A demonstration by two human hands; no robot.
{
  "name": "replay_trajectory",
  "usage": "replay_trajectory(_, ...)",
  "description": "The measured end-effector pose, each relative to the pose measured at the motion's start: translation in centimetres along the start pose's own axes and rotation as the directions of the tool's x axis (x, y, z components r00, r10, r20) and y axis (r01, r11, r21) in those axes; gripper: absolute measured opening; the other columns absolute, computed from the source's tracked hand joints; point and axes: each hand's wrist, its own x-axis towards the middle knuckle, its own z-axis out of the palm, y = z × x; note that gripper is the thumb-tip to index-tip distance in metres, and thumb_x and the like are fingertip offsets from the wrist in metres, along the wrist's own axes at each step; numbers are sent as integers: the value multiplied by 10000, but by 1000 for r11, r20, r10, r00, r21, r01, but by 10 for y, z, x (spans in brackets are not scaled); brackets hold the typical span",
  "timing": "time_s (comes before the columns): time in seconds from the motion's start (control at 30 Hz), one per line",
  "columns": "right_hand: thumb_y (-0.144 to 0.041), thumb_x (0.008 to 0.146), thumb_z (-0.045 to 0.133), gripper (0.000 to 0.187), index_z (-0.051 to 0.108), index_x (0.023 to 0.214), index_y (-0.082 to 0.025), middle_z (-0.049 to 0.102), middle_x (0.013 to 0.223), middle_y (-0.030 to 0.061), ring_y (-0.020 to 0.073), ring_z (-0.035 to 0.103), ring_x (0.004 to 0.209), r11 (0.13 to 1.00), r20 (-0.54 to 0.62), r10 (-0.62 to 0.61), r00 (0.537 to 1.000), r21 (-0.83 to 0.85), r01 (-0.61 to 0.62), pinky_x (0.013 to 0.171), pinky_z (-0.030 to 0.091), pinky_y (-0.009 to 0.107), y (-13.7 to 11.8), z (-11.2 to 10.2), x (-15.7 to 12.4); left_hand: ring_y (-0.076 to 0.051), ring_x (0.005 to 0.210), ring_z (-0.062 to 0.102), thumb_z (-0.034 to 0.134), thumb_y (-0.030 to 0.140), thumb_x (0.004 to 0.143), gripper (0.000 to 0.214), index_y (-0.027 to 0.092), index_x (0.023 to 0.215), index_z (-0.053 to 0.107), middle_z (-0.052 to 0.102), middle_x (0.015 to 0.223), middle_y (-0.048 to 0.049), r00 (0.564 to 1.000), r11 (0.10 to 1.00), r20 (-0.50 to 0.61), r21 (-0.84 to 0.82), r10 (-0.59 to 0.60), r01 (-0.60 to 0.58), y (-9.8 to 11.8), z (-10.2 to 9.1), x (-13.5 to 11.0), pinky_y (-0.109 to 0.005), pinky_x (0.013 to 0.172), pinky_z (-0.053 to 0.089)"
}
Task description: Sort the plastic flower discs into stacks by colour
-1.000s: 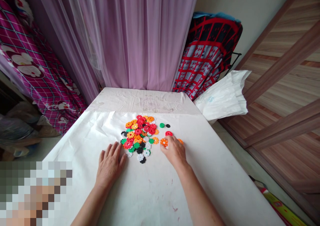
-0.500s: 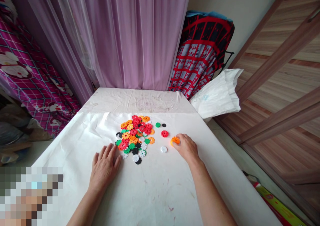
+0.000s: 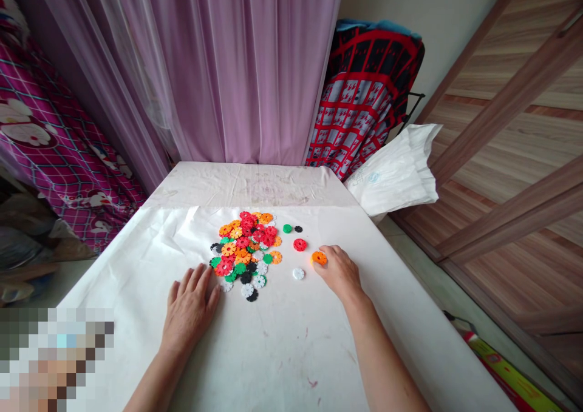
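Since the earlier frame of one second ago, the right hand (image 3: 340,272) has moved farther to the right of the mixed pile (image 3: 243,242), and the orange disc (image 3: 319,257), which stood then close beside this pile, seems now to lie flat on top of the orange stack. Going from the left, the left hand (image 3: 191,309) rests palm down on the white table cover (image 3: 264,351), just beside the near left side of the pile, its fingers a little apart and no disc visible in it. To the right of the pile come the green stack (image 3: 286,229), the white stack (image 3: 298,273) nearer to the person, the black disc (image 3: 298,229), the red stack (image 3: 299,244), and then the orange one, the farthest right from the pile. The right thumb and forefinger touch its edge; whether they pinch it or only rest there, I cannot tell. For doing this step well, I think the rims should be made even before the fingers loosen, and the hand should be lifted straight, because a sideways pull could slide the top disc toward the pile.
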Motion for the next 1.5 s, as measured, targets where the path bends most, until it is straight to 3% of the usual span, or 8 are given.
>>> replay_trajectory(0.13, -211, 924, 507, 256, 671, 1117, -244, 662, 1163, 59, 197, 598, 1078, 996, -39, -76, 996, 54, 78, 856, 431, 269, -19, -1, -3, -300, 1437, 360, 292, 449, 969, 580, 176, 1432, 510, 481, 1527, -95, 1000, 1000, -5, -11, -7, 7, 1, 0, 0, -536, 1178, 253)
replay_trajectory(0.3, -175, 906, 536, 259, 667, 1122, -229, 681, 1203, 56, 203, 591, 1124, 956, 68, -272, 960, 131, 261, 941, 423, 288, -61, 16, 2, -292, 1438, 356, 302, 448, 974, 568, 186, 1435, 506, 481, 1526, -98, 1000, 1000, -26, -6, -4, 4, -1, 3, -1, -532, 1179, 256)
replay_trajectory(0.57, -229, 869, 598, 325, 613, 1192, -197, 682, 1167, 82, 223, 595, 1109, 956, 134, -290, 948, 83, 281, 896, 438, 292, -96, 31, 15, -291, 1439, 357, 322, 449, 973, 562, 187, 1437, 502, 482, 1526, -98, 1000, 1000, -30, 10, 4, -3, -2, 5, -1, -520, 1178, 254)
replay_trajectory(0.8, -227, 858, 613, 400, 574, 1251, -165, 642, 1199, 125, 229, 611, 1081, 977, 119, -202, 972, 100, 190, 867, 451, 299, -99, 34, 16, -291, 1437, 356, 323, 432, 977, 558, 180, 1445, 495, 481, 1526, -101, 1000, 1000, -23, 8, 5, -5, -2, 5, -1, -528, 1176, 256)
replay_trajectory(0.9, -184, 895, 567, 321, 610, 1212, -203, 635, 1213, 102, 199, 621, 1056, 973, 110, -182, 977, 161, 163, 847, 449, 276, -95, 34, 15, -289, 1437, 360, 331, 433, 975, 555, 187, 1444, 495, 486, 1522, -95, 1000, 1000, -26, 13, 5, -5, -2, 5, -1, -520, 1177, 259)
replay_trajectory(1.1, -194, 942, 517, 210, 695, 1044, -240, 672, 1105, 53, 173, 623, 1014, 954, 89, -265, 960, 168, 248, 830, 430, 255, -81, 28, -1, -300, 1440, 357, 319, 439, 978, 564, 176, 1447, 491, 477, 1529, -102, 1000, 1000, -16, 16, 3, -3, -1, 3, -1, -530, 1174, 260)
replay_trajectory(1.27, -214, 893, 578, 201, 705, 1045, -247, 701, 1099, 30, 178, 607, 1060, 943, 148, -307, 940, 182, 279, 864, 413, 258, -73, 16, -15, -300, 1440, 358, 304, 438, 981, 566, 176, 1446, 492, 470, 1535, -97, 1000, 1000, 1, 21, 6, -6, 0, 2, -1, -527, 1173, 262)
replay_trajectory(1.5, -286, 845, 659, 278, 652, 1112, -210, 723, 1079, 76, 237, 581, 1111, 946, 237, -321, 917, 34, 322, 846, 417, 305, -85, 6, -12, -297, 1440, 356, 325, 441, 976, 562, 182, 1447, 492, 478, 1527, -103, 1000, 1000, -19, 2, 3, -3, -2, 5, -1, -531, 1172, 262)
